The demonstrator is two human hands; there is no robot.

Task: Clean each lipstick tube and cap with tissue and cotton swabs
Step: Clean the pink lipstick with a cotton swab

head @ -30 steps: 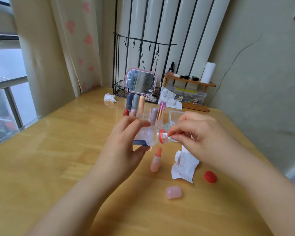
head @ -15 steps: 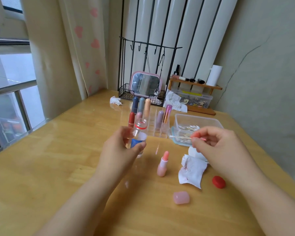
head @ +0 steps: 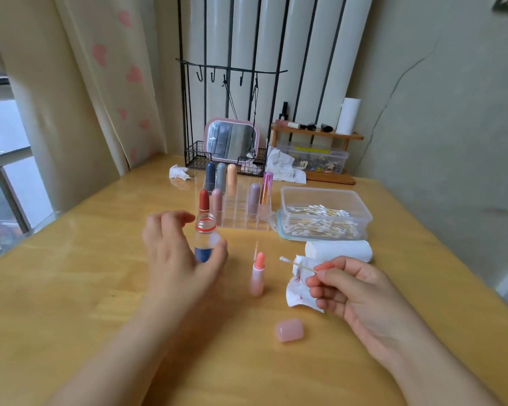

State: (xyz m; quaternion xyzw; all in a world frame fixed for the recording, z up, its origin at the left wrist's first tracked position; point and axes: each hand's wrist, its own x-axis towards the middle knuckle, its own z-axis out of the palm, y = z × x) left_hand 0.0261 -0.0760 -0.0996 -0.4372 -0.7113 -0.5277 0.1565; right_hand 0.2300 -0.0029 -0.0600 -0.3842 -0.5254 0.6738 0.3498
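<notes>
An uncapped pink lipstick (head: 257,273) stands upright in the middle of the wooden table (head: 71,288). Its pink cap (head: 289,330) lies nearer to me. My right hand (head: 355,291) pinches a cotton swab (head: 296,264), whose white tip points left toward the lipstick. A red-stained tissue (head: 298,291) lies beside that hand. My left hand (head: 176,259) is loosely cupped around a small clear bottle (head: 205,238) with an open neck. The bottle stands on the table, my thumb at its right side and my fingers spread away from it.
A clear organizer (head: 241,213) holding several capped lipsticks stands behind the bottle. To its right are a plastic box of cotton swabs (head: 324,218) and a white tissue roll (head: 339,251). A mirror (head: 232,139), wire rack and wooden shelf (head: 316,133) line the back wall.
My left hand has set the bottle upright on the table and loosened its fingers. My right hand drew the swab out of the bottle's neck and moved down to the right.
</notes>
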